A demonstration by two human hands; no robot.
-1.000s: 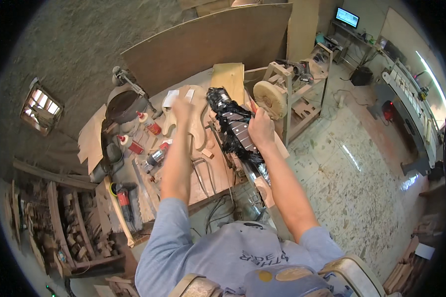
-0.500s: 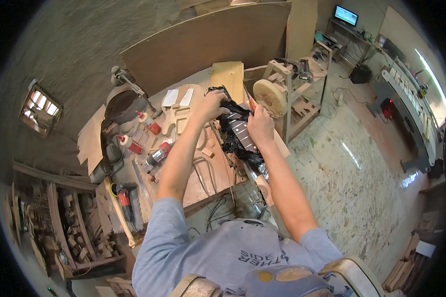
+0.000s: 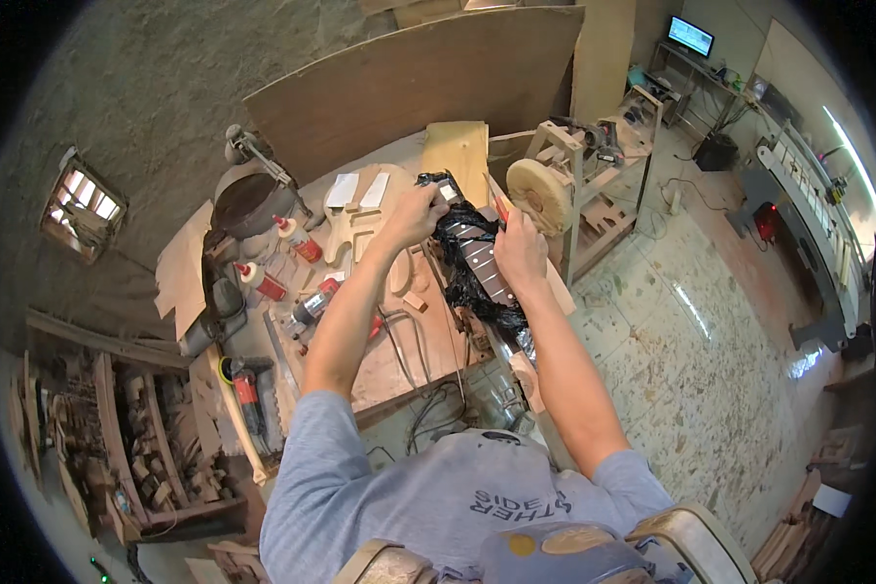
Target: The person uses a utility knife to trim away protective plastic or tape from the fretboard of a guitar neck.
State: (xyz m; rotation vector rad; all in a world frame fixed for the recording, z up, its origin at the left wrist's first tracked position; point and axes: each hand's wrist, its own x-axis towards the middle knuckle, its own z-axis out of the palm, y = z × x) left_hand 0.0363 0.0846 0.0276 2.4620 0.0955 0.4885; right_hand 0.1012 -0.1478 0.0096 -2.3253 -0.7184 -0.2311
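One guitar neck (image 3: 484, 261), dark, with pale cross-lines and small dots, sleeved at its edges in crumpled black film (image 3: 469, 298); I logged it from my remote seat as lying to the right of the left fingers and just left of the right ones, its length slanting back past the right wrist. Left hand (image 3: 414, 219): fingers bent narrow against the film at the neck's far end; whether they pinched it or only pressed, I could not tell. Right hand (image 3: 522, 253): fingers closed round one red-handled tool (image 3: 502, 208), its far end too small for me to make out. Handling, by my judgement: core stiff, wood-like, of moderate weight, likely to turn as one piece; film thin, limp, slick, apt to slide under the fingertips; dark face easily scratched by a hard edge. Best hold, as I rated it: the firm sides of the neck through the film, close to the left fingertips, rather than the loose folds alone. Also listed: one pale guitar body (image 3: 365, 222), near, left of the left fingers, with white papers (image 3: 375, 190) on it; two red-and-white bottles (image 3: 302, 243), farther left; one round pale disc (image 3: 540, 197), beyond and right of the right fingers, apart from them
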